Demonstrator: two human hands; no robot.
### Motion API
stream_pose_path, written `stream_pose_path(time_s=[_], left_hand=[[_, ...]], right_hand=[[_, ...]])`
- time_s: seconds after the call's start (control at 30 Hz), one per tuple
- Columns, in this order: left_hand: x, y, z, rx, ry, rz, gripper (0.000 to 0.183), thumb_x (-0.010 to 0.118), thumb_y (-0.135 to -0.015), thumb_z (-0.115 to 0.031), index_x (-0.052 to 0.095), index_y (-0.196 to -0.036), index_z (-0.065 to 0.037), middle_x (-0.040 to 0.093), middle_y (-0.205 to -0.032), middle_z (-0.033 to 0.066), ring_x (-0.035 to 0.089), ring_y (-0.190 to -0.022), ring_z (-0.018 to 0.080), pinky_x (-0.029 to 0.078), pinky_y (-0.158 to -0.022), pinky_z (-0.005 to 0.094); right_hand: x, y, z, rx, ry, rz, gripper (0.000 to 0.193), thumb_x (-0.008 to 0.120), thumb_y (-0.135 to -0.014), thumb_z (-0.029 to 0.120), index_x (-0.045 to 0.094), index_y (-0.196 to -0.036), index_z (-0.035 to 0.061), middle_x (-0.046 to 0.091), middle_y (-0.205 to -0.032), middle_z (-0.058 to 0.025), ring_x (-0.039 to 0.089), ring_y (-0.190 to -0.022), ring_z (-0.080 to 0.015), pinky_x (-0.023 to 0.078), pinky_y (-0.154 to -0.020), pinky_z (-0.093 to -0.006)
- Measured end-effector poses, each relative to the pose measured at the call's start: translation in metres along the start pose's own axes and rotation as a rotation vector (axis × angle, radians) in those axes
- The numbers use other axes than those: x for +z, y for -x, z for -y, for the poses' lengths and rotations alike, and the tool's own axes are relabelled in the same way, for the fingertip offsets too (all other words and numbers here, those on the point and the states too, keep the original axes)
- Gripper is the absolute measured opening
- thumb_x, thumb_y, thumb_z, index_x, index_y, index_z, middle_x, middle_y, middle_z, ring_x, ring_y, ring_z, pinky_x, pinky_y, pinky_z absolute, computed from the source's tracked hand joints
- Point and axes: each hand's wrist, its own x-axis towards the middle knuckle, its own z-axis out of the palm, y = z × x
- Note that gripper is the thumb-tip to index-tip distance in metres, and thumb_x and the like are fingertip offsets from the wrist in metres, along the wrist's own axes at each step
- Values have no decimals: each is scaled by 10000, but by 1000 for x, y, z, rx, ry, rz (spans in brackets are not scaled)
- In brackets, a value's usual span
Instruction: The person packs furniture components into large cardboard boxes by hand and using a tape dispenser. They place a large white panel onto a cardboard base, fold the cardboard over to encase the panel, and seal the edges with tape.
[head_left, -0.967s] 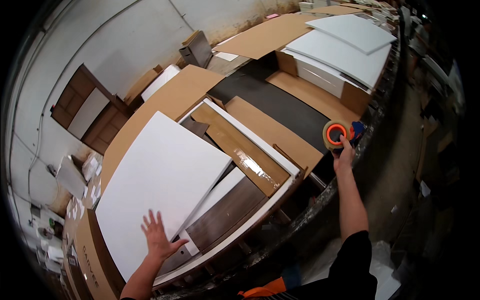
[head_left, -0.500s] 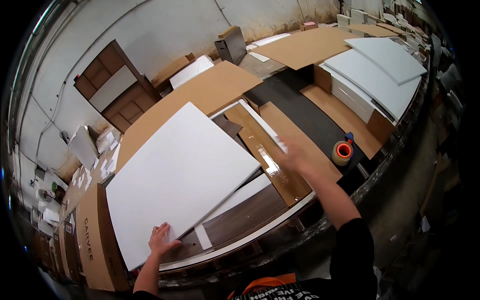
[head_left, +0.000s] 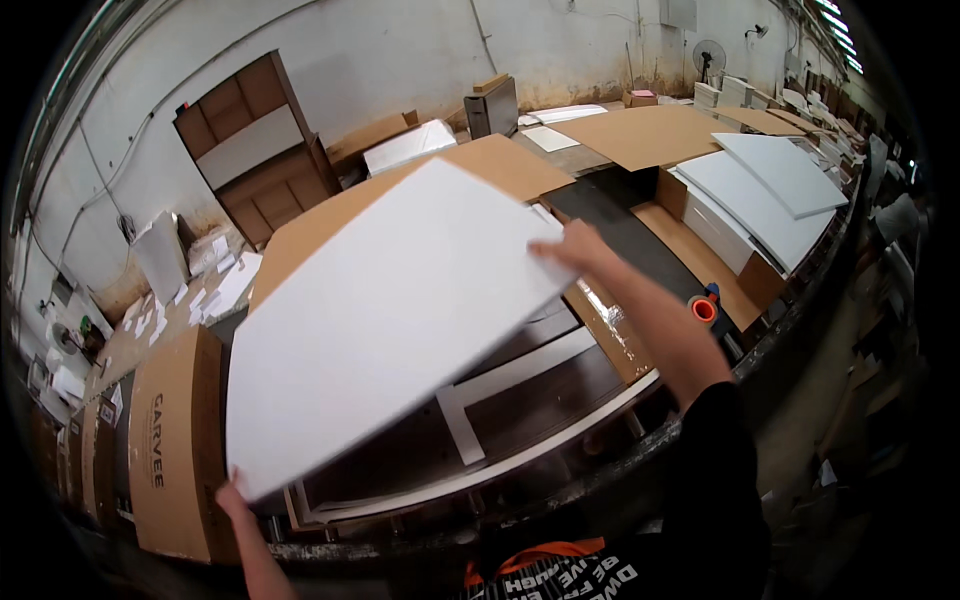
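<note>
A large white panel is held tilted over an open carton by both my hands. My left hand grips its near left corner, fingers mostly behind the edge. At the right corner my right hand is closed on the edge, fingers on the top face and thumb hidden. Beneath the panel, the carton holds dark brown wood-grain boards and white foam-like strips. Shiny brown tape covers a cardboard strip at the carton's right side.
A tape dispenser with an orange core sits on the black belt at right. Beyond it, white panels lie over another open carton. A closed carton stands at left. Flat cardboard lies behind, and a brown cabinet leans near the wall.
My right hand has come onto the panel's right corner, and my left hand has slid to its near left corner. The panel has been lifted and tilted, uncovering more of the boards and white strips.
</note>
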Motion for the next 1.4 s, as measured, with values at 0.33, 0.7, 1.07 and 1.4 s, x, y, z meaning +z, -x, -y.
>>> stream_pose_path(time_s=[0.33,0.7,1.07,1.4], left_hand=[[6,21,-55,279,-601,60,468,737,-813,-317,629,-1123,17,638,-895,106,585,-793,206,450,-688,336],[11,120,58,87,-1149,341,595,749,-713,-508,681,-962,28,674,-975,246,642,-947,393,498,-812,454],[34,103,37,-17,-949,389,494,799,-694,-317,694,-1039,21,711,-911,194,691,-845,268,515,-761,376],[28,165,0,83,-1326,445,977,782,-683,-375,310,-1455,-6,418,-1434,235,384,-1298,464,308,-1067,547]], right_hand=[[-81,122,-28,-118,139,-127,804,562,-833,626,471,-1248,-57,577,-1175,-308,564,-1110,-412,439,-955,-445],[7,181,-135,359,438,97,730,512,-908,547,377,-1405,31,520,-1313,-272,512,-1212,-405,409,-1016,-456],[42,171,-137,264,738,-3,576,339,-988,416,403,-1410,29,444,-1439,-156,517,-1231,-343,147,-1101,-603],[-3,243,-62,157,773,207,672,298,-970,553,362,-1468,105,335,-1520,-140,107,-1453,-386,-31,-1147,-588]])
